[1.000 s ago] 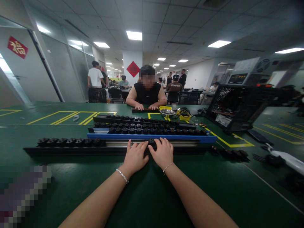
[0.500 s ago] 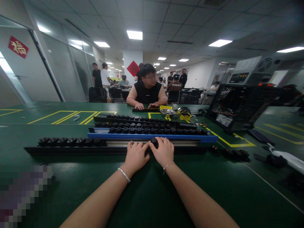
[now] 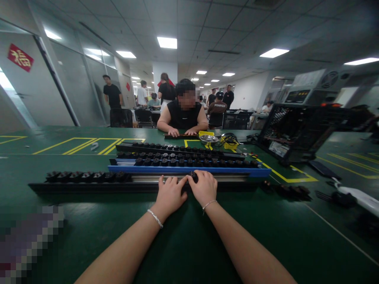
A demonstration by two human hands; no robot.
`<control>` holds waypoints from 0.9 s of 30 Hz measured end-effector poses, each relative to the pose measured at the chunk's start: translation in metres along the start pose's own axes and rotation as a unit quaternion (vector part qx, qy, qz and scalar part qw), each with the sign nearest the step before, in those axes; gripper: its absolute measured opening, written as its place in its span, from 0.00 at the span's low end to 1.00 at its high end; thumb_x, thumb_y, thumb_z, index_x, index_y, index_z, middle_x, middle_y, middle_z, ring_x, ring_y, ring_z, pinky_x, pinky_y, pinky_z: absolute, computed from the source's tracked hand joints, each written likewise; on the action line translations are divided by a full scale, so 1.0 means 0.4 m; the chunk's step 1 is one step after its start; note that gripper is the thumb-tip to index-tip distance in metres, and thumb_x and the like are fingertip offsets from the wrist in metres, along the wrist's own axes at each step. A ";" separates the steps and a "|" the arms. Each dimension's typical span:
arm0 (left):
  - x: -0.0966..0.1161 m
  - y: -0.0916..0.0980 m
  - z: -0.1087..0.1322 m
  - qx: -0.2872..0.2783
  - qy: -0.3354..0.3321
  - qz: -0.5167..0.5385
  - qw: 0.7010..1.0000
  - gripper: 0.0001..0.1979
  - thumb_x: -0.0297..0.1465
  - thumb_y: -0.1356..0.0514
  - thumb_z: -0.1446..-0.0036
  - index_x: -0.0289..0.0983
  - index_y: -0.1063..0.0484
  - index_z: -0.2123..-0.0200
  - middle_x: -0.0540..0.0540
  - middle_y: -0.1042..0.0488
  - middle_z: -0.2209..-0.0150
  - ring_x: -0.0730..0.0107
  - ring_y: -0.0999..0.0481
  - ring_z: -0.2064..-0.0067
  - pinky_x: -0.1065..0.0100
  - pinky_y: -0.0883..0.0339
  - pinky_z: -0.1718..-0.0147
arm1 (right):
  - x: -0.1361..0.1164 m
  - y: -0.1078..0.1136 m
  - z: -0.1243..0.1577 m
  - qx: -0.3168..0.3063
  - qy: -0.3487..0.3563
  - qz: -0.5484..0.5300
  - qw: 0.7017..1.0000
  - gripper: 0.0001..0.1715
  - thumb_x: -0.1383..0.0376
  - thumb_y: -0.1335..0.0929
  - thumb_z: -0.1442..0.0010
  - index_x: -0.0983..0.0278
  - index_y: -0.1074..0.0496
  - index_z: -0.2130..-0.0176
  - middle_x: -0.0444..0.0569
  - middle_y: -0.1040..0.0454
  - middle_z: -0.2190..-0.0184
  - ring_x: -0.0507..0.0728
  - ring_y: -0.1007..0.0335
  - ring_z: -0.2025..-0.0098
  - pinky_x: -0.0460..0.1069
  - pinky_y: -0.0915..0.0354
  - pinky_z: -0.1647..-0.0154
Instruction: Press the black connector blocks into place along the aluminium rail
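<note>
A long black power track point(image 3: 89, 188) with a metallic strip along its top lies across the table in front of me. Several black socket modules point(image 3: 97, 177) sit in a row on its left part. My left hand point(image 3: 171, 198) holds the track near its middle, fingers over the top and thumb at the front side. Its index fingertip meets the fingers of my right hand point(image 3: 204, 190). Closed around a small round black socket module point(image 3: 194, 176), my right hand keeps it at the track's top. The fingers partly hide this module, so I cannot tell whether it is seated.
Behind lie a blue track point(image 3: 189, 170) and more black tracks with modules. Loose black parts point(image 3: 288, 192) are at right, near an open computer case point(image 3: 293, 134). A metal bowl point(image 3: 209, 139) stands farther back. Across the table sits a person point(image 3: 184, 110) with hands on another track.
My hands stay almost in place, with the right fingers shifting very slightly on the module. In the background, standing people have moved.
</note>
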State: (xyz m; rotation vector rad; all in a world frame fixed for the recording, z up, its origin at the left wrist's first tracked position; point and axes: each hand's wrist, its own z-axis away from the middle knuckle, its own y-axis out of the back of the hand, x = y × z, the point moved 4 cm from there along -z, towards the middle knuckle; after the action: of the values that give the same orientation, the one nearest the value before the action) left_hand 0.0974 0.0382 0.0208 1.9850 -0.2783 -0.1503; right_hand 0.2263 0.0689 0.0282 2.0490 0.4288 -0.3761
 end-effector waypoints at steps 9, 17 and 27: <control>-0.003 -0.013 0.002 0.014 -0.010 -0.015 1.000 0.30 0.37 0.46 0.48 0.47 0.45 0.41 0.44 0.45 0.38 0.53 0.49 0.38 0.43 0.58 0.43 | 0.016 0.002 -0.010 0.010 0.019 0.004 1.000 0.17 0.56 0.38 0.44 0.61 0.29 0.58 0.50 0.27 0.57 0.58 0.37 0.52 0.53 0.49 0.51; -0.005 -0.014 0.003 0.024 -0.011 -0.016 1.000 0.28 0.36 0.46 0.48 0.46 0.44 0.42 0.44 0.43 0.39 0.54 0.47 0.38 0.44 0.57 0.43 | 0.025 0.006 -0.007 0.035 0.028 0.011 0.999 0.16 0.57 0.37 0.45 0.61 0.29 0.59 0.49 0.27 0.58 0.58 0.38 0.52 0.53 0.50 0.50; -0.006 -0.016 0.003 0.029 -0.011 -0.015 0.999 0.28 0.35 0.46 0.49 0.47 0.42 0.43 0.44 0.42 0.39 0.54 0.46 0.39 0.44 0.55 0.44 | 0.036 0.014 -0.010 0.031 0.012 0.019 0.999 0.16 0.58 0.37 0.45 0.62 0.29 0.60 0.50 0.26 0.59 0.59 0.37 0.52 0.53 0.50 0.50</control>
State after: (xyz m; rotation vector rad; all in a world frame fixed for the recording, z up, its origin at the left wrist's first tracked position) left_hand 0.0955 0.0402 0.0145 2.0477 -0.2693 -0.1846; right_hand 0.2421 0.0721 0.0280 2.1213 0.3953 -0.3464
